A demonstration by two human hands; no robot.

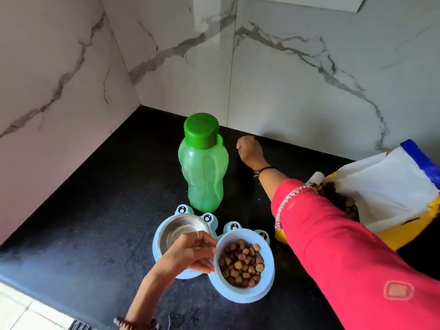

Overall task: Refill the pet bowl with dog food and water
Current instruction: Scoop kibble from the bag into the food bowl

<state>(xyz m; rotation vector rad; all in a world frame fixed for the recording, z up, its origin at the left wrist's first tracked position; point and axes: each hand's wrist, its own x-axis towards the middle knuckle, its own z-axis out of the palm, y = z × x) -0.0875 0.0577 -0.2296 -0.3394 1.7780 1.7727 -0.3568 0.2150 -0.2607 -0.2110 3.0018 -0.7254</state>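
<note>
A light-blue double pet bowl (269,270) with frog eyes sits on the black counter near its front edge. Its right cup is full of brown kibble (241,263). Its left cup is a bare steel insert (177,231). My left hand (190,254) grips the left rim of the kibble cup between thumb and curled fingers. A green water bottle (204,167) with its cap on stands upright just behind the bowl. My right hand (250,148) reaches to the back of the counter, right of the bottle, with fingers curled and nothing visible in them.
An open dog food bag (390,186), yellow and blue outside and white inside, lies at the right under my red sleeve, with kibble showing at its mouth. Marble walls close the corner behind and to the left. The counter (95,222) ends at the lower left.
</note>
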